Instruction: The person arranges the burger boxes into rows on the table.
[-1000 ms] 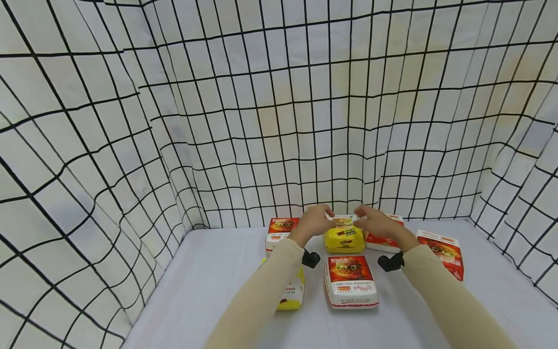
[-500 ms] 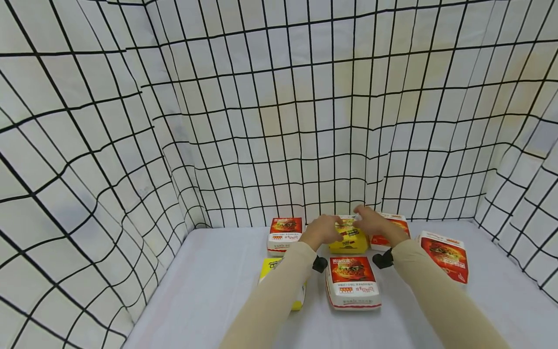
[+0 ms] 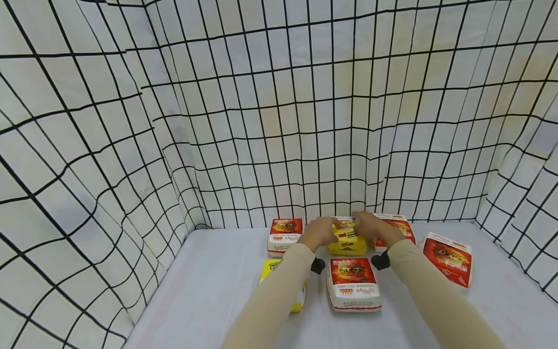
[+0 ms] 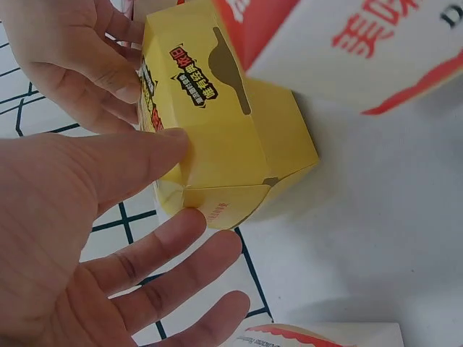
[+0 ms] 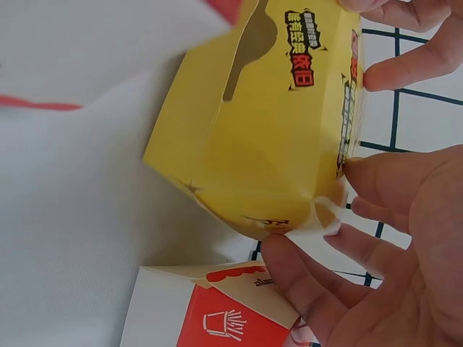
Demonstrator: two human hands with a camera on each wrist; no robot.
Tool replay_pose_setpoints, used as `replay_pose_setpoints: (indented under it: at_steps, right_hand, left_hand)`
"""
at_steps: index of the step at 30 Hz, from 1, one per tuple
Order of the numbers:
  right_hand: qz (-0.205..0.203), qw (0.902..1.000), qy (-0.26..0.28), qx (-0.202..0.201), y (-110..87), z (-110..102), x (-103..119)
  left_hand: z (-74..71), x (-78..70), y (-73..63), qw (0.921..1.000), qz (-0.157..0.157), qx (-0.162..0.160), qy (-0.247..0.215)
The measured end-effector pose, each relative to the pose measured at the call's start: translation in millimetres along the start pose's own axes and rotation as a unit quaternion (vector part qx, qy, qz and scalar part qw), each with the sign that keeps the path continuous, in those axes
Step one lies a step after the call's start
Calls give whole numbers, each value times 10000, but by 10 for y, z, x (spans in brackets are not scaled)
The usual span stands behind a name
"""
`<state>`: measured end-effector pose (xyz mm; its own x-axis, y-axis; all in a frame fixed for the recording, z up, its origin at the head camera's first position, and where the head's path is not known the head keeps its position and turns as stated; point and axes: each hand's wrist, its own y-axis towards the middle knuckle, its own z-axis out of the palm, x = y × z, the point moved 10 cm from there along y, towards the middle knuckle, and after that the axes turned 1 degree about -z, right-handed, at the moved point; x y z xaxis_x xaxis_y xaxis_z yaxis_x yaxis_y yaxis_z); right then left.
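A: Where's the yellow box [image 3: 348, 242]?

B: Between the fingers of the left hand [image 3: 319, 232] and those of the right hand [image 3: 374, 227], seemingly resting on the counter [image 3: 209, 281].

A: How are they holding it?

B: Each thumb lies along the near top edge, with its forefinger round at that end of the box. It looks like a light pinch on each front corner. The other fingers are loosely spread; I can't see them holding anything.

A: Any advice for a sound grip?

B: I'd match the thumbs in height, then press in evenly from both ends. It looks like thin card, so a hard squeeze would probably dent it. I'd also mind the red-and-white box [image 3: 400, 225] just beside the right fingers; a trailing finger could snag it.

A: Which way does it point?

B: The printed front, with its cut-out tab, faces back past the thumbs toward the person. That face runs longest from left fingers to right. The depth is partly hidden, so I can't tell whether that's the whole box's long axis.
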<state>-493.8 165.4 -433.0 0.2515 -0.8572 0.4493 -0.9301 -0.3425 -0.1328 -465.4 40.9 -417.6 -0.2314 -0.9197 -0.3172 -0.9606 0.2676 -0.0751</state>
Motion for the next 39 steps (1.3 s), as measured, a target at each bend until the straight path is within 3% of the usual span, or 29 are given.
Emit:
replay_pose_setpoints:
  at_steps: [11, 25, 39]
  right_hand:
    - [-79, 9998, -191, 29, -89, 16, 49]
    - [87, 9992, -375, 71, -160, -1, 43]
    - [102, 9990, -440, 66, -247, 10, -20]
  left_hand:
    - [-39, 65, 14, 9999, 49, -80, -110]
    - [-68, 79, 23, 9997, -104, -175, 119]
    - [-3, 53, -21, 10000, -46, 4, -67]
